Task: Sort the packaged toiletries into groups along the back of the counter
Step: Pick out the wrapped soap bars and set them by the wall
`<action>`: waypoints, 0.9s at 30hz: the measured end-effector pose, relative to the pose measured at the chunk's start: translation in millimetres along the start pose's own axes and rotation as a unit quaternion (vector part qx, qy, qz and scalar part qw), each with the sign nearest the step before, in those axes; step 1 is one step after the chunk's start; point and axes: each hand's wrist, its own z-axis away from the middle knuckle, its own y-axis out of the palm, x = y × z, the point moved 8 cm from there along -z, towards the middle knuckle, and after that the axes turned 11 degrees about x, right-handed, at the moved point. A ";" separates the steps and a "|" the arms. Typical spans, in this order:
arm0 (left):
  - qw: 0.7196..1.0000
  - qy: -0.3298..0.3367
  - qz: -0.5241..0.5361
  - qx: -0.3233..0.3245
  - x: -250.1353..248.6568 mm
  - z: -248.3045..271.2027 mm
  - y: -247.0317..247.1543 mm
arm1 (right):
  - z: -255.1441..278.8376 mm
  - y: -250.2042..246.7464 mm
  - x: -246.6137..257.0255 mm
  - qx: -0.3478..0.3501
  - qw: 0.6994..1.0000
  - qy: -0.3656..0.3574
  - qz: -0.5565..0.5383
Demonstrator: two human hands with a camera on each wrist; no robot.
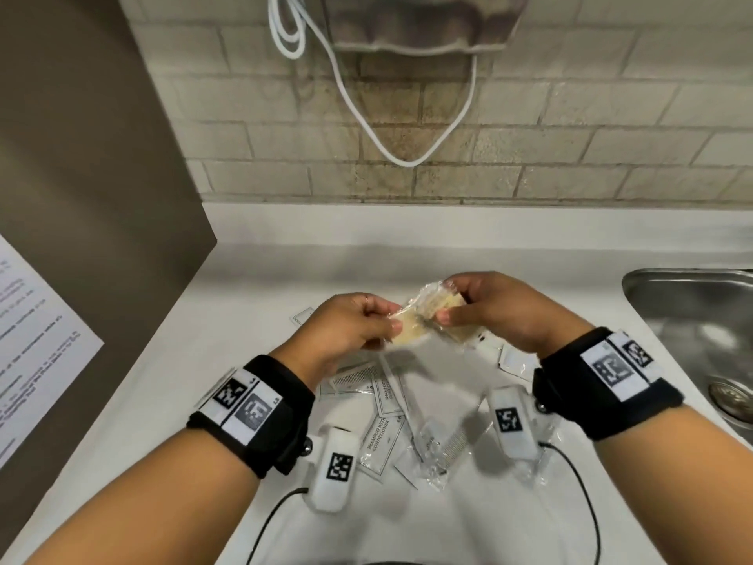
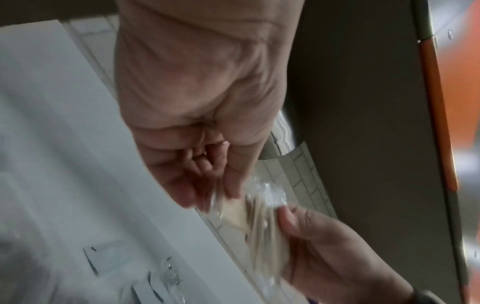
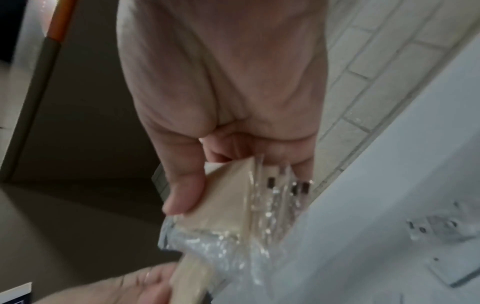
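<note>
Head view: my left hand (image 1: 350, 324) and right hand (image 1: 485, 307) each pinch cream packets (image 1: 423, 320), both grips clamped, mid-sort; next I separate them and carry them to the table's (image 1: 407, 234) back edge.

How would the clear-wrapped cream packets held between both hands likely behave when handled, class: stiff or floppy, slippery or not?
The clear-wrapped packets probably flex: the film crinkles where the left hand and right hand pinch it. The glossy wrap likely slides easily. Thin and flat, they seem light.

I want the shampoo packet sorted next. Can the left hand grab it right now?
Probably not yet. The left hand and right hand both pinch clear-wrapped packets. The shampoo packet lies uncovered below them, so nothing else blocks it.
</note>
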 end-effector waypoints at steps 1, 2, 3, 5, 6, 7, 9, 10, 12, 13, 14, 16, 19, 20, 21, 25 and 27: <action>1.000 -0.014 -0.014 -0.003 3.4 1.1 1.5 | -0.9 -8.0 4.3 -0.021 1.000 -0.012 0.005; 1.000 -0.018 -0.001 -0.022 6.6 1.6 1.1 | -0.8 -15.2 9.0 -0.049 0.998 -0.033 -0.018; 0.998 -0.014 0.037 -0.045 9.2 1.3 -0.5 | -0.4 -22.0 12.0 -0.080 0.993 -0.055 -0.062; 0.990 0.002 0.118 -0.078 11.1 1.6 -2.6 | 1.4 -27.8 8.3 -0.121 0.972 -0.086 -0.180; 0.988 0.010 0.132 -0.083 10.5 1.5 -1.9 | 1.3 -25.1 2.7 -0.126 0.962 -0.087 -0.228; 0.988 0.019 0.131 -0.078 9.3 0.0 0.7 | 0.4 -19.0 -3.9 -0.127 0.955 -0.078 -0.257; 0.991 0.028 0.127 -0.042 4.2 -2.0 12.8 | -2.1 -2.8 -15.6 -0.133 0.953 -0.050 -0.267; 0.991 0.024 0.128 -0.022 1.9 -2.5 19.1 | -3.6 4.0 -20.8 -0.140 0.951 -0.040 -0.272; 0.984 0.020 0.175 0.018 -4.1 -1.4 29.8 | -5.8 16.5 -23.8 -0.138 0.940 -0.043 -0.310; 0.978 0.026 0.201 0.043 -5.2 -1.4 34.3 | -6.8 20.2 -24.2 -0.133 0.935 -0.049 -0.325; 0.974 0.032 0.212 0.068 -7.1 -0.2 38.6 | -8.3 23.6 -23.2 -0.126 0.935 -0.053 -0.327; 0.970 0.037 0.221 0.097 -7.0 2.8 46.2 | -7.7 30.1 -17.3 -0.126 0.943 -0.061 -0.303; 0.958 0.025 0.265 0.103 0.2 1.6 54.4 | -3.8 36.3 -10.0 -0.163 0.950 -0.068 -0.257; 0.956 0.021 0.272 0.111 2.1 1.4 56.5 | -3.7 37.8 -10.9 -0.176 0.951 -0.062 -0.245; 0.953 0.014 0.279 0.116 5.4 0.7 57.0 | -5.0 37.0 -14.5 -0.194 0.955 -0.050 -0.220; 0.947 -0.008 0.304 0.106 15.5 1.0 49.5 | 2.4 28.6 1.1 -0.235 0.970 -0.033 0.053; 0.941 -0.010 0.326 0.095 14.3 1.4 44.9 | 7.3 30.2 18.9 -0.158 0.977 -0.059 0.127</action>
